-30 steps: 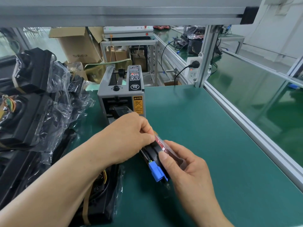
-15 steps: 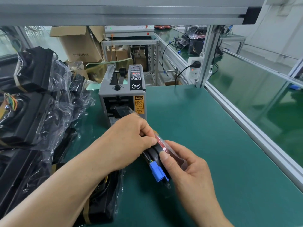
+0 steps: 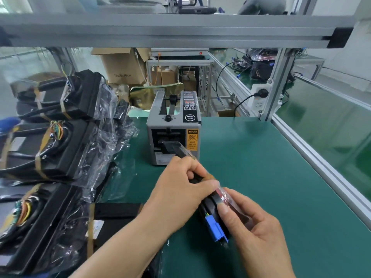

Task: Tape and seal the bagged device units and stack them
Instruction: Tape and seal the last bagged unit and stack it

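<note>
Gripping bagged unit (image 3: 210, 205): left hand (image 3: 180, 197), right hand (image 3: 259, 233); mat (image 3: 261, 167) reaches right rail (image 3: 321, 167).

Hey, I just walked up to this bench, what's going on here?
A person is working on a bagged device unit, held in both hands over the green mat, right in front of the tape dispenser. The left hand grips its upper end; the right hand pinches the lower end beside the blue connector. At the left, taped bagged units lie in a pile. This one has not joined them yet.
</note>
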A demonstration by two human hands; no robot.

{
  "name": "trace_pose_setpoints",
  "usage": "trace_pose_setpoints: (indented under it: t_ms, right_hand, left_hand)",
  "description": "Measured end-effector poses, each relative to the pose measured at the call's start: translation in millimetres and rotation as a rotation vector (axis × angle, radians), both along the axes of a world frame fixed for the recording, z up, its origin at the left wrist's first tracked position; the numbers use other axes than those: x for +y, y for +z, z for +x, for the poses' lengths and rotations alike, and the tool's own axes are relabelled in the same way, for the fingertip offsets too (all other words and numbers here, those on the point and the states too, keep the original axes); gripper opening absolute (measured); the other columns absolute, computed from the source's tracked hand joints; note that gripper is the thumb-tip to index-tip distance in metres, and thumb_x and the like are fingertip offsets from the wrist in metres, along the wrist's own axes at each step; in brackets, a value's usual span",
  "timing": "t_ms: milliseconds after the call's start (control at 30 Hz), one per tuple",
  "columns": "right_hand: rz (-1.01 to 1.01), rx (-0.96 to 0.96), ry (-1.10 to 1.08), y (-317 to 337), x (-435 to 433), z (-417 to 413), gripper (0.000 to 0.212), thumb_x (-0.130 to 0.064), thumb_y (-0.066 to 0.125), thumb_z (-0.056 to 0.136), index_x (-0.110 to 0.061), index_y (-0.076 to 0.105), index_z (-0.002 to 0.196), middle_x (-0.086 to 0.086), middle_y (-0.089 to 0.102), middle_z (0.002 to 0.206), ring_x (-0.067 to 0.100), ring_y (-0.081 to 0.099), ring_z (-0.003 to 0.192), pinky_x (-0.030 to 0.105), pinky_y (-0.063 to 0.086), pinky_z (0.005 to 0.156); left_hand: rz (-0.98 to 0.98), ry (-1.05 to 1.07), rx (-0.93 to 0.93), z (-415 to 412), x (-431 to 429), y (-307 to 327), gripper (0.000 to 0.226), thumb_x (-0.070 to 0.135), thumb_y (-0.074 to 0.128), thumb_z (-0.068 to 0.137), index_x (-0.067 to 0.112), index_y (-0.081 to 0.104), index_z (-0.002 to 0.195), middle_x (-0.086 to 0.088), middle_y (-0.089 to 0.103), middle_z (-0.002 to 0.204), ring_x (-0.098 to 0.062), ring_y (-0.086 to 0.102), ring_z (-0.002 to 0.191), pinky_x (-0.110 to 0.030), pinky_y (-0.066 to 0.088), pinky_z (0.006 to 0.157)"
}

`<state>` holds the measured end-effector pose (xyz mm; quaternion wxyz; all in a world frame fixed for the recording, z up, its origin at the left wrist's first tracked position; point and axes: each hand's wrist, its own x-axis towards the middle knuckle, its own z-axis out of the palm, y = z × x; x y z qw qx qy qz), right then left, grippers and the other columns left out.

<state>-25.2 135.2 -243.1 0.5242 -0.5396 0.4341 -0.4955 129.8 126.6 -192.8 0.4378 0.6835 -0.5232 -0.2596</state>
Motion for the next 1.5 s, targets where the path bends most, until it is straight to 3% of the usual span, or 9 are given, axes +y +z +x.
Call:
trace_pose_setpoints:
  t_ms: [500, 667, 800, 1000, 1033, 1100, 1167, 1300, 1500]
  right_hand:
    - [-0.106, 0.054, -0.057, 14.1, -8.0, -2.0, 0.027, -0.019, 0.077, 0.073, -0.039, 0.079, 0.091, -0.005, 0.079, 0.088, 0.004, 0.074, 0.081, 0.008, 0.052, 0.074]
    - [-0.645, 0.546, -0.194, 15.7, -13.9, 0.4, 0.031, -0.024, 0.053, 0.089, -0.025, 0.077, 0.108, -0.013, 0.07, 0.12, -0.005, 0.061, 0.112, 0.002, 0.041, 0.093]
    - [-0.861, 0.61, -0.189, 14.7, -11.6, 2.7, 0.034, -0.018, 0.046, 0.094, -0.008, 0.078, 0.095, 0.002, 0.071, 0.117, 0.007, 0.065, 0.109, 0.026, 0.053, 0.089]
    - [-0.719, 0.631, -0.024, 47.0, -19.3, -5.5, 0.036, -0.055, 0.051, 0.094, -0.034, 0.075, 0.079, -0.032, 0.053, 0.138, -0.012, 0.051, 0.125, 0.025, 0.054, 0.094]
    - [-0.564, 0.567, -0.013, 54.2, -24.5, -4.2, 0.037, -0.065, 0.062, 0.076, -0.037, 0.075, 0.096, -0.036, 0.055, 0.133, -0.012, 0.055, 0.12, 0.03, 0.055, 0.094]
    - [-0.303, 0.758, 0.043, 69.9, -39.1, 10.8, 0.095, -0.083, 0.059, 0.05, -0.054, 0.043, 0.139, -0.041, 0.041, 0.142, -0.012, 0.045, 0.128, 0.027, 0.043, 0.105]
    - [-0.135, 0.967, 0.266, 80.8, -63.1, 25.7, 0.111, -0.089, 0.06, 0.051, -0.048, 0.027, 0.149, -0.032, 0.038, 0.148, -0.005, 0.041, 0.134, 0.025, 0.038, 0.108]
    - [-0.01, 0.79, 0.499, 83.2, -86.5, 31.5, 0.043, -0.047, 0.083, 0.073, -0.026, 0.064, 0.106, 0.001, 0.073, 0.098, 0.018, 0.069, 0.087, 0.042, 0.056, 0.088]
    - [-0.038, 0.531, 0.512, 75.8, -67.8, 12.6, 0.046, -0.035, 0.079, 0.073, -0.028, 0.064, 0.115, 0.003, 0.072, 0.101, 0.018, 0.068, 0.089, 0.044, 0.054, 0.091]
  left_hand:
    - [-0.118, 0.018, 0.181, 22.0, -6.3, -5.5, 0.01, 0.027, 0.07, 0.087, 0.035, 0.071, 0.082, 0.02, 0.06, 0.062, 0.005, 0.049, 0.053, -0.006, 0.038, 0.054]
    - [-0.129, 0.119, 0.258, 48.6, -23.9, -10.3, 0.011, 0.03, 0.077, 0.081, 0.029, 0.07, 0.09, 0.009, 0.059, 0.081, 0.005, 0.047, 0.057, -0.009, 0.042, 0.058]
    - [-0.043, 0.054, 0.264, 43.3, -27.0, -21.6, 0.032, 0.048, 0.081, 0.072, 0.038, 0.061, 0.096, 0.011, 0.059, 0.086, 0.007, 0.051, 0.061, -0.011, 0.046, 0.061]
    - [-0.029, 0.029, 0.253, 49.6, -26.5, -25.8, 0.027, 0.042, 0.08, 0.078, 0.04, 0.06, 0.097, 0.013, 0.061, 0.086, 0.009, 0.055, 0.063, -0.008, 0.046, 0.06]
    - [-0.035, 0.035, 0.248, 48.7, -26.0, -25.7, 0.026, 0.04, 0.08, 0.079, 0.04, 0.06, 0.096, 0.013, 0.061, 0.084, 0.009, 0.054, 0.063, -0.008, 0.046, 0.06]
    - [-0.051, 0.051, 0.229, 46.3, -24.2, -23.8, 0.026, 0.039, 0.081, 0.077, 0.041, 0.061, 0.093, 0.015, 0.061, 0.081, 0.007, 0.054, 0.064, -0.009, 0.045, 0.061]
    - [-0.065, 0.039, 0.192, 43.7, -20.1, -18.6, 0.024, 0.042, 0.079, 0.076, 0.046, 0.061, 0.092, 0.019, 0.062, 0.084, 0.005, 0.056, 0.07, -0.011, 0.045, 0.063]
    - [-0.095, -0.052, 0.077, 45.8, -6.8, -0.2, 0.025, 0.061, 0.066, 0.072, 0.052, 0.063, 0.096, 0.024, 0.066, 0.09, 0.002, 0.062, 0.078, -0.02, 0.047, 0.068]
    - [-0.332, -0.094, -0.042, 40.7, 7.5, 17.6, 0.013, 0.035, 0.075, 0.085, 0.043, 0.068, 0.092, 0.016, 0.067, 0.09, -0.007, 0.063, 0.088, -0.015, 0.047, 0.075]
